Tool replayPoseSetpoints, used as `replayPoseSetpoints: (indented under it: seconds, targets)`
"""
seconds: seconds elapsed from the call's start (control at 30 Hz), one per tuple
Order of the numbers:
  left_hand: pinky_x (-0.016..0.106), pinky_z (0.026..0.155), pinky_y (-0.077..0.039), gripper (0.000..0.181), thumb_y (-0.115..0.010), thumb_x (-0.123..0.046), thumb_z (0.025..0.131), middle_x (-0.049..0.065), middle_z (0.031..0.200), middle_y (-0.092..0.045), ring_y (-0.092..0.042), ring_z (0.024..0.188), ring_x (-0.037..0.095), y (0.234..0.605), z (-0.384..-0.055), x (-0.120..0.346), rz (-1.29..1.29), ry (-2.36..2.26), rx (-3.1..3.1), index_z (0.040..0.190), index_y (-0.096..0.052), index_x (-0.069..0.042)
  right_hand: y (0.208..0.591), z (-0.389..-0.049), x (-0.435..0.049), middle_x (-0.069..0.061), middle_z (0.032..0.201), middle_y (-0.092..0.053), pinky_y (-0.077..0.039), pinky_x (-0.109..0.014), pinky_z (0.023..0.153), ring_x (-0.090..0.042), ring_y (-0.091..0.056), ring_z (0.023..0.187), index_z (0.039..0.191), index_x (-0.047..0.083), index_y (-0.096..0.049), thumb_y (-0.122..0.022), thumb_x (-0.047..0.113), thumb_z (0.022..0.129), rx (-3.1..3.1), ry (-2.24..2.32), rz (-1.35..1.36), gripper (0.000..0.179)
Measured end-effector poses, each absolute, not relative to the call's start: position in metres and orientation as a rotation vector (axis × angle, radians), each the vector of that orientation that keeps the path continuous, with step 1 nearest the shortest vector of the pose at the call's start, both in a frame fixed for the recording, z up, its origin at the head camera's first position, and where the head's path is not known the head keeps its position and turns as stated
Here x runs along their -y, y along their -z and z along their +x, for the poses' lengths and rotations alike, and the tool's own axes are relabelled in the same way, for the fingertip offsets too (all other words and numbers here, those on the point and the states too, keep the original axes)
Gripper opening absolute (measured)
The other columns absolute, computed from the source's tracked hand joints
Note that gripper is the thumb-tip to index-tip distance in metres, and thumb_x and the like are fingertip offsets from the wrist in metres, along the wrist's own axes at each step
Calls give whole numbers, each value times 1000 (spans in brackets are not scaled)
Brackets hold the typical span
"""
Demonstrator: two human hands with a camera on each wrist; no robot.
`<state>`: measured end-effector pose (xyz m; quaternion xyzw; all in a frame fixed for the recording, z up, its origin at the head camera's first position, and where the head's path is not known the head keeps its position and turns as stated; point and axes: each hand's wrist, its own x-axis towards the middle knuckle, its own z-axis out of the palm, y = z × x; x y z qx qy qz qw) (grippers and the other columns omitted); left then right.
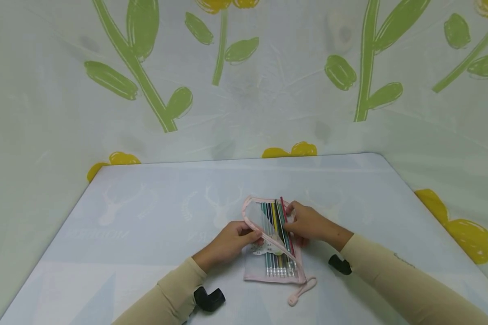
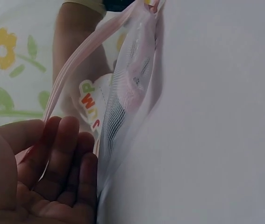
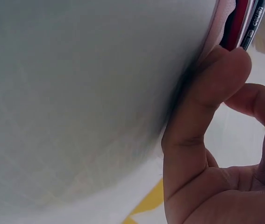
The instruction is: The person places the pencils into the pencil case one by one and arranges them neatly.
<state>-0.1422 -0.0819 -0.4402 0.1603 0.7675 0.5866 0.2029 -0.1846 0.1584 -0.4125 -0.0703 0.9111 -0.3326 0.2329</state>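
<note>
A see-through mesh pencil pouch (image 1: 254,271) with pink zip trim lies on the table, its mouth pulled apart. Several pencils (image 1: 270,221) stand side by side in it, their metal-banded eraser ends towards me. At their right edge a red pencil (image 1: 282,205) pokes out beyond the rest. My left hand (image 1: 232,243) pinches the pink zip edge (image 2: 74,58) between thumb and finger. My right hand (image 1: 309,223) has thumb and fingers curled at the pouch's right side, around the red pencil; its fingertips (image 3: 237,65) partly hide the contact.
Under the pouch spreads a pale table (image 1: 146,216) with faint deer prints. A pink strap (image 1: 302,291) trails from the pouch's near right corner. Flower-printed cloth (image 1: 248,108) rises behind the table. A card with coloured letters (image 2: 90,102) shows in the left wrist view.
</note>
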Motion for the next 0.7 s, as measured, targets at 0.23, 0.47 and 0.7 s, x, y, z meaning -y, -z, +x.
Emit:
replayPoseSetpoints:
  seconds: [0.23, 0.47, 0.7]
  targets:
    - [23, 81, -51, 29, -60, -29, 101, 8, 94, -75, -65, 87, 10, 431, -145, 71, 418, -1581, -2217, 108, -72, -4, 414, -181, -162, -8, 68, -60, -49, -28, 47, -18, -57, 50, 126, 6, -46, -62, 23, 94, -2539, 896, -206, 39]
    - [28, 68, -50, 27, -56, -34, 101, 0, 91, -71, -60, 78, 12, 412, -158, 52, 464, -1376, -2433, 100, -74, -13, 411, -187, -179, -8, 76, -61, -51, -32, 52, -18, -60, 54, 126, 6, -48, -58, 19, 97, -2578, 959, -266, 34]
    - [27, 57, -42, 31, -56, -40, 99, -6, 71, -63, -54, 64, 9, 409, -171, 24, 425, -1092, -2625, 80, -69, -19, 410, -191, -196, -12, 86, -65, -53, -30, 50, -18, -61, 58, 120, 3, -55, -58, 14, 98, -2690, 1063, -371, 24]
